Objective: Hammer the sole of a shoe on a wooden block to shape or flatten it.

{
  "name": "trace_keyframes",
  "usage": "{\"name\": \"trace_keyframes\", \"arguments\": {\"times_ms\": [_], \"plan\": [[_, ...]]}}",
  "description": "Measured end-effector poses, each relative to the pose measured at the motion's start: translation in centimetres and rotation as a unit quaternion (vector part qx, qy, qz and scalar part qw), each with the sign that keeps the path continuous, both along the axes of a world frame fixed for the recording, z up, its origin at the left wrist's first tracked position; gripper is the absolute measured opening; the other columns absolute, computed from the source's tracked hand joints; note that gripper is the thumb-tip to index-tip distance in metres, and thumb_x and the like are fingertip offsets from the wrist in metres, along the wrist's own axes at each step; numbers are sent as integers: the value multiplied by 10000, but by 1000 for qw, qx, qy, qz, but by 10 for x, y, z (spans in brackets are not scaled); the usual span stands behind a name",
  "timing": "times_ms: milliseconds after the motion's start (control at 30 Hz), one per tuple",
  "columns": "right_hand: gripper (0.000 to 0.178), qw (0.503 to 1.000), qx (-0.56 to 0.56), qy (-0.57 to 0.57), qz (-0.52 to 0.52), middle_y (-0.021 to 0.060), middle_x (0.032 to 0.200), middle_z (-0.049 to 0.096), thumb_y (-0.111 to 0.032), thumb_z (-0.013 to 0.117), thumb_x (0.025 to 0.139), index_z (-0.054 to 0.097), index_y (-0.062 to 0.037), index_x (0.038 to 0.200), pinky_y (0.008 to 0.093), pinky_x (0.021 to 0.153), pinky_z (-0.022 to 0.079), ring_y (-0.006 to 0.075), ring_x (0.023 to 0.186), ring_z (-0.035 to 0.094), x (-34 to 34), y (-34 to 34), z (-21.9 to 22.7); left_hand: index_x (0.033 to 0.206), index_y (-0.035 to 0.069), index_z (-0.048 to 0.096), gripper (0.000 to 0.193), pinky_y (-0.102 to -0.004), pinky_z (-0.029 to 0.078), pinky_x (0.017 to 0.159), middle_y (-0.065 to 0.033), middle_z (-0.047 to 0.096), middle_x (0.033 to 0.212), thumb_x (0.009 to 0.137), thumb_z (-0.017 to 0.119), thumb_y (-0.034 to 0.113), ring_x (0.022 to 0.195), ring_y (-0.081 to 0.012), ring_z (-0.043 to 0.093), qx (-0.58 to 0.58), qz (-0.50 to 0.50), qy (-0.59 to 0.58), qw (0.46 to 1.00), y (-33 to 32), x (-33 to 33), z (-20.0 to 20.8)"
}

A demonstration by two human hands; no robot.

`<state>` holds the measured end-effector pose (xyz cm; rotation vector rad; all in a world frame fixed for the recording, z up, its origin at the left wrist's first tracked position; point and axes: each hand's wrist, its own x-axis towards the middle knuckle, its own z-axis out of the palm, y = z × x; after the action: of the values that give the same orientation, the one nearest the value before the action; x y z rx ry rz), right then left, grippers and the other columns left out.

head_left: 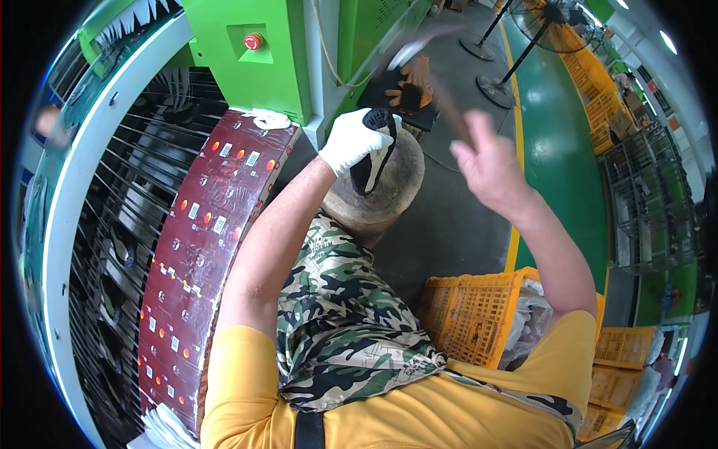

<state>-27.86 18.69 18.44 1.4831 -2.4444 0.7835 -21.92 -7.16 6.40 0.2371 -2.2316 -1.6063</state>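
Note:
My left hand [359, 142], in a white glove, grips a black shoe [366, 173] with a pale underside. It holds the shoe on top of a round, worn block [404, 176] in front of me. My bare right hand [490, 165] is raised to the right of the block, closed round the brown handle of a hammer [452, 112]. The hammer is smeared by motion, and its pale head shows above and beyond the block. The shoe's far end is partly covered by my gloved fingers.
A green machine [254, 67] with a red button stands at the far left. Left of me are a dark red patterned surface [202, 217] and a rack of metal rods [120, 194] with shoes. Beyond the block, orange gloves [419, 73] lie on a dark stand. A yellow crate [471, 310] holds plastic-wrapped things.

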Motion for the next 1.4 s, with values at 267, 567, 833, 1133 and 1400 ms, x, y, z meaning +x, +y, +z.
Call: {"name": "trace_keyframes", "arguments": {"times_ms": [267, 567, 833, 1133, 1400], "plan": [[451, 993, -80, -63, -58, 231, 852, 689, -152, 707, 951, 518, -45, 1346, 461, 716, 539, 458, 800, 703, -7, 11, -32, 1111, 68, 750, 408, -334, 558, 873, -105, 774, 986, 736, 800, 221, 933, -211, 727, 12, 4, -15, 1000, 3, -8, -3], [388, 929, -151, -337, -30, 54, 760, 629, -129, 665, 998, 538, 12, 1337, 280, 489, 475, 96, 538, 569, -19, 16, -59, 1350, 30, 607, 861, -382, 514, 1048, -175, 700, 1255, 635, 954, 360, 1190, -312, 670, -193, 28, -28, 980, -8, 1, -39], [473, 978, 99, -164, -80, 273, 789, 675, -139, 660, 958, 434, -4, 1352, 549, 604, 545, 464, 652, 679, -1, 70, -256, 1249, -34, 636, 639, -347, 539, 957, -105, 725, 1118, 709, 883, 201, 1030, -218, 681, 153, -11, 4, 988, 11, 41, -89], [117, 793, -23, -591, -146, 31, 692, 551, -158, 586, 1032, 536, -55, 1056, 281, 379, 382, 104, 404, 468, -19, 45, -143, 1247, -3, 640, 522, -373, 583, 827, -125, 714, 978, 854, 768, 316, 844, -246, 704, 565, -42, -225, 793, 106, 129, -138], [176, 860, -429, -270, -61, 56, 766, 542, -107, 517, 1053, 444, -22, 1189, 271, 441, 436, 111, 475, 485, -11, 15, -85, 1166, -8, 671, 443, -363, 613, 698, -134, 728, 902, 867, 751, 307, 756, -247, 720, 619, -26, -203, 758, 97, 129, -159]]}}
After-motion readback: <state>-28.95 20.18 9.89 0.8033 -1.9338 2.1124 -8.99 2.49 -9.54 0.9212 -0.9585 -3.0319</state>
